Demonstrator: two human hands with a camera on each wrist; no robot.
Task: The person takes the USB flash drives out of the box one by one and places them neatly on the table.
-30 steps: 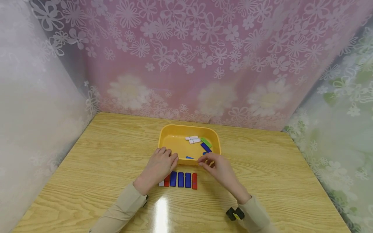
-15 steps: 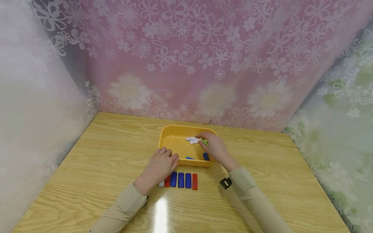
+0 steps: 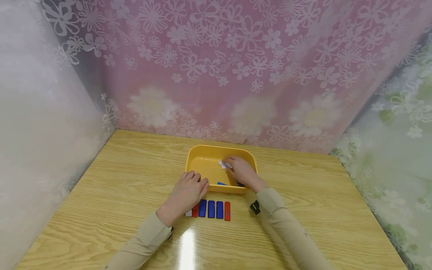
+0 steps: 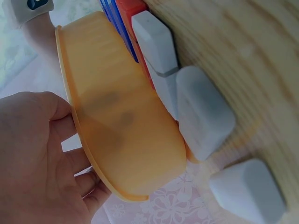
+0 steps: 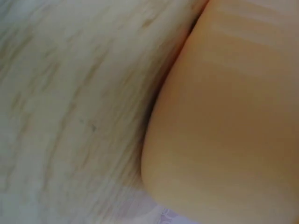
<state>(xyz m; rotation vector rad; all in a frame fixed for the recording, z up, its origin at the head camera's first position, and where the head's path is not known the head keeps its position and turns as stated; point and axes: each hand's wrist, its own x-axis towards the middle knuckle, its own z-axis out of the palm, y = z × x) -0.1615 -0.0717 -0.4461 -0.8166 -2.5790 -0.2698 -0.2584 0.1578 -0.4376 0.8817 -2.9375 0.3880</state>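
My left hand [image 3: 185, 192] grips the near left rim of a yellow plastic bin [image 3: 204, 167]; the left wrist view shows its fingers bent over the edge. Inside the bin is my right hand [image 3: 243, 173], its fingertips at small white oblong pieces [image 3: 223, 165]. Whether it pinches one I cannot tell. A blue piece [image 3: 221, 183] lies by the near wall, and a dark blue one [image 3: 240, 184] shows partly under the right wrist. The right wrist view has only the bin's outer wall [image 5: 219, 121] and the table.
In front of the bin, a row of flat oblong pieces lies on the wooden table [image 3: 135, 165]: a red one [image 3: 227, 211], several blue ones [image 3: 211, 209], more red and white. White pieces [image 4: 205, 112] stand out in the left wrist view. Floral curtains [image 3: 216, 75] surround the table.
My right hand has moved from the bin's near rim into the bin, over to the white pieces. The green piece is now out of sight. My left hand stays on the rim.
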